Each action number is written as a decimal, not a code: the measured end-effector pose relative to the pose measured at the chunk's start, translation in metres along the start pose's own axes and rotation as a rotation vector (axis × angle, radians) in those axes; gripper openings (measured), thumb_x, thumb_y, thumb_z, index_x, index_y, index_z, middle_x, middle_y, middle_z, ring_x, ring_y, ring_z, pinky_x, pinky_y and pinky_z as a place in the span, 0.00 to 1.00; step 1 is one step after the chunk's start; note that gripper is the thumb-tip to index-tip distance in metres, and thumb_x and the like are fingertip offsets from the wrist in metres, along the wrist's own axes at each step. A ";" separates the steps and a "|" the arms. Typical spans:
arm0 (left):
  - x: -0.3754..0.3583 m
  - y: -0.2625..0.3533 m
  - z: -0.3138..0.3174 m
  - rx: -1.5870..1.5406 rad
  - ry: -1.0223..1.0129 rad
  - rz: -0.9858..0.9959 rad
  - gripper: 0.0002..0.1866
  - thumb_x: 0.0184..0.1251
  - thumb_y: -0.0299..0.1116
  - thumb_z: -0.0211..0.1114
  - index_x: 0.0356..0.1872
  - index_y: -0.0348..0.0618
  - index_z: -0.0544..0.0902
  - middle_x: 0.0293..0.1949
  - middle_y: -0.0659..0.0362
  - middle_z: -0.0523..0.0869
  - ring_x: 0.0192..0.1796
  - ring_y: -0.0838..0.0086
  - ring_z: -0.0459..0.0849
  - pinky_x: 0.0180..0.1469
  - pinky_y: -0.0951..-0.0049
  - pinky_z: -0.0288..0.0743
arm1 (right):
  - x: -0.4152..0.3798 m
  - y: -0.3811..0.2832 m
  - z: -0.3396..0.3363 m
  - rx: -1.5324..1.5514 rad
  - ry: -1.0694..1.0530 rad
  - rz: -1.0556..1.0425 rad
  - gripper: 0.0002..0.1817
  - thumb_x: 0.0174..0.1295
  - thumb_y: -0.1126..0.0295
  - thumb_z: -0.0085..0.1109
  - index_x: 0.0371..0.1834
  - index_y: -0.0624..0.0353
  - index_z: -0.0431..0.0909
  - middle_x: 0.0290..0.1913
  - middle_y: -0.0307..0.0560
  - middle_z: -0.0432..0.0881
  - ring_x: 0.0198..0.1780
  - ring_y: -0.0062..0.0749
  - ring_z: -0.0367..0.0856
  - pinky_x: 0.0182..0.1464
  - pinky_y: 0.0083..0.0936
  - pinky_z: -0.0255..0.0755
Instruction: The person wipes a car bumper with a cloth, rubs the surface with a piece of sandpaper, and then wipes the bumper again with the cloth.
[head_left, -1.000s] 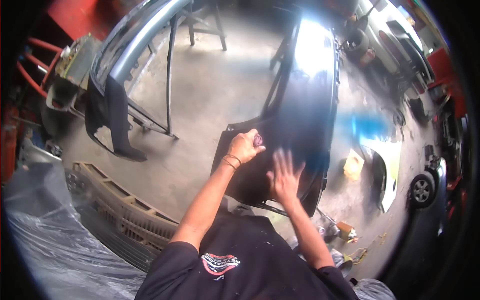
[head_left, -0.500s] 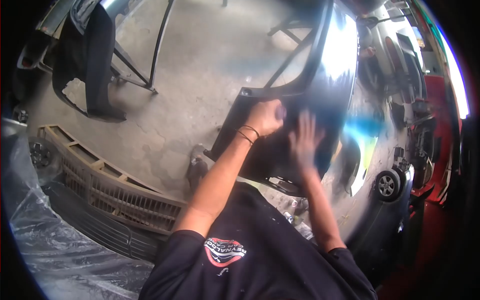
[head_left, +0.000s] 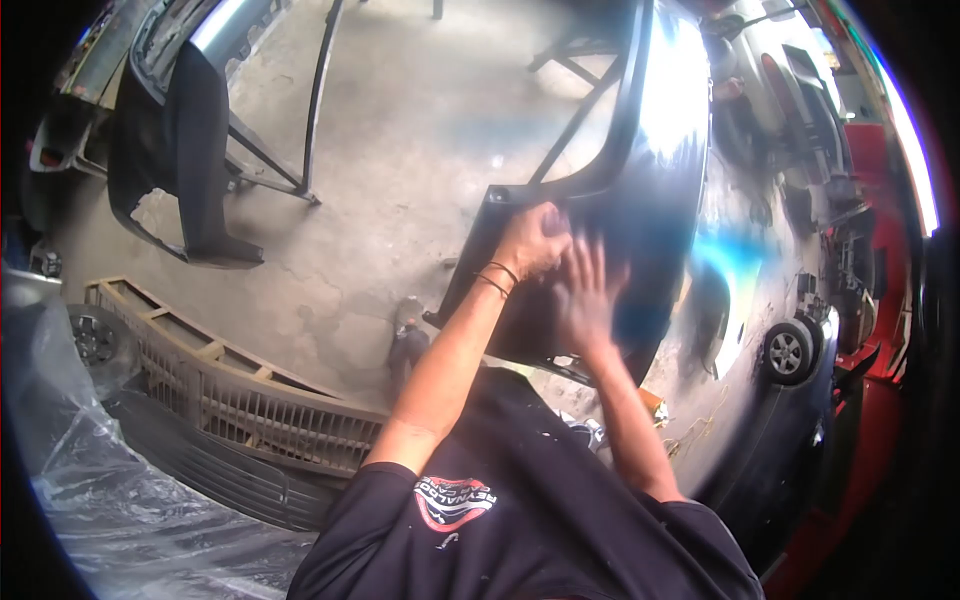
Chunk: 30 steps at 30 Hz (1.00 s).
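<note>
A dark, glossy car fender [head_left: 655,200] stretches away in front of me, with a bright reflection along its upper side. Over its near part, my left hand [head_left: 532,243] is closed, with thin dark bands round the wrist. Something small and dark shows at its fingers, but I cannot tell what it is. Right beside it, my right hand [head_left: 588,300] lies palm down over the fender's dark surface. Its fingers are spread and a little smeared by motion, with nothing showing in them.
A second dark fender [head_left: 195,150] hangs on a metal stand [head_left: 300,185] at the left. A slatted grille [head_left: 240,395] rests near plastic sheeting [head_left: 150,530]. At the right are a wheel [head_left: 788,350] and a pale painted panel [head_left: 735,300]. A shoe [head_left: 408,325] shows on the concrete floor.
My right hand has moved left across the fender, closer to my left hand. The left hand stays closed in nearly the same place. The whole view has shifted slightly.
</note>
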<state>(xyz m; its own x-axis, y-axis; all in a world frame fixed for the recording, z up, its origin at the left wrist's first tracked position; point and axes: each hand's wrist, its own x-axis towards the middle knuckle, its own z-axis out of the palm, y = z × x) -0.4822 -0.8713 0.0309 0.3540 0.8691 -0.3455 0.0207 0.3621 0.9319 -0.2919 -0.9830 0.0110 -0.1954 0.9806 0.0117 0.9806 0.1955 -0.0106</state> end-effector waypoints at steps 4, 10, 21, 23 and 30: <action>0.000 -0.016 0.001 -0.307 -0.027 0.010 0.05 0.71 0.25 0.69 0.45 0.42 0.85 0.30 0.61 0.88 0.26 0.74 0.88 0.21 0.68 0.79 | 0.099 0.075 -0.003 -0.025 0.329 -0.156 0.35 0.91 0.56 0.38 0.97 0.50 0.50 0.98 0.46 0.49 0.97 0.53 0.45 0.83 0.92 0.37; 0.006 -0.040 0.011 -0.404 0.071 0.135 0.03 0.69 0.20 0.68 0.40 0.40 0.85 0.29 0.61 0.87 0.26 0.76 0.86 0.29 0.73 0.80 | 0.088 0.052 0.003 -0.055 0.352 -0.008 0.37 0.91 0.54 0.41 0.97 0.54 0.49 0.97 0.52 0.50 0.96 0.57 0.46 0.81 0.94 0.35; 0.011 -0.035 0.017 -0.239 0.061 0.131 0.03 0.71 0.24 0.72 0.40 0.40 0.85 0.32 0.64 0.87 0.30 0.79 0.85 0.33 0.73 0.83 | 0.112 0.101 -0.027 0.010 0.067 0.327 0.34 0.94 0.54 0.34 0.96 0.53 0.48 0.97 0.47 0.51 0.96 0.55 0.46 0.82 0.95 0.33; 0.006 -0.025 0.020 -0.015 0.153 0.076 0.09 0.66 0.33 0.76 0.41 0.40 0.88 0.32 0.55 0.94 0.36 0.70 0.95 0.44 0.66 0.87 | 0.117 0.105 -0.028 -0.030 0.067 0.341 0.35 0.93 0.52 0.35 0.96 0.53 0.49 0.97 0.46 0.50 0.97 0.54 0.44 0.82 0.94 0.33; 0.016 -0.015 0.025 0.345 0.091 0.096 0.14 0.68 0.40 0.80 0.42 0.42 0.87 0.32 0.51 0.94 0.35 0.59 0.95 0.38 0.59 0.87 | -0.084 0.037 0.019 0.054 0.164 0.373 0.42 0.89 0.40 0.37 0.98 0.48 0.48 0.98 0.47 0.49 0.97 0.49 0.43 0.87 0.81 0.15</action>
<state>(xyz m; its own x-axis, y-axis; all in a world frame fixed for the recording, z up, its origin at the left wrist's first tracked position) -0.4532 -0.8712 0.0140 0.2857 0.9254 -0.2490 0.3111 0.1563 0.9374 -0.2398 -1.0578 -0.0095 0.1826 0.9707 0.1562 0.9809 -0.1690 -0.0966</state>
